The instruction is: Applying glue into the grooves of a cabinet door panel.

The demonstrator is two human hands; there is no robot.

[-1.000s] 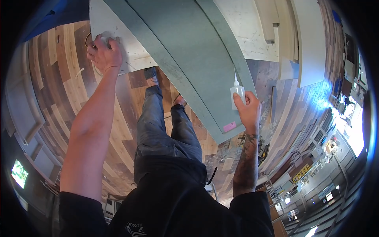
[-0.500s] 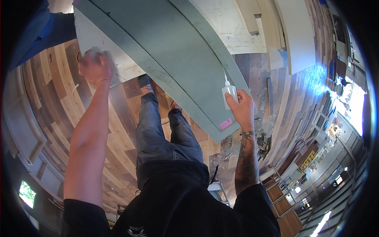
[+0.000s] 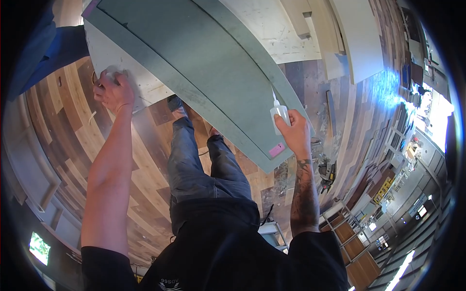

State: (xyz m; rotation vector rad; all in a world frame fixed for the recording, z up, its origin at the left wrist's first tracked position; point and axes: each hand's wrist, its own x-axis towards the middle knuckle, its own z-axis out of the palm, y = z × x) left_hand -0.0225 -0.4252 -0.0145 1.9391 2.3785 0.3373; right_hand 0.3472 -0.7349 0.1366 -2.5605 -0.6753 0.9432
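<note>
A grey-green panel door [image 3: 204,63] with recessed seams lies slantwise across a whitish board [image 3: 148,89]. My right hand [image 3: 295,132] is closed round a small white squeeze bottle [image 3: 278,115]. The bottle's thin nozzle points away from me, its tip at the seam along the panel's right border. Over the left part of the whitish board is my left hand [image 3: 115,91], its fingers curled. Something pale shows by those fingers, too unclear to name. A pink label [image 3: 276,149] sits at the panel's near end.
Pale boards [image 3: 357,43] rest at the far right. A person's blue clothing [image 3: 63,53] shows at the upper left. Dark tools [image 3: 326,174] lie on the plank floor [image 3: 145,194] to the right. Stacked timber and shelving [image 3: 359,252] stand farther right.
The bottle in my right hand has shifted slightly left in the picture, along with the panel. My left hand, blurred before, now shows its curled fingers more clearly.
</note>
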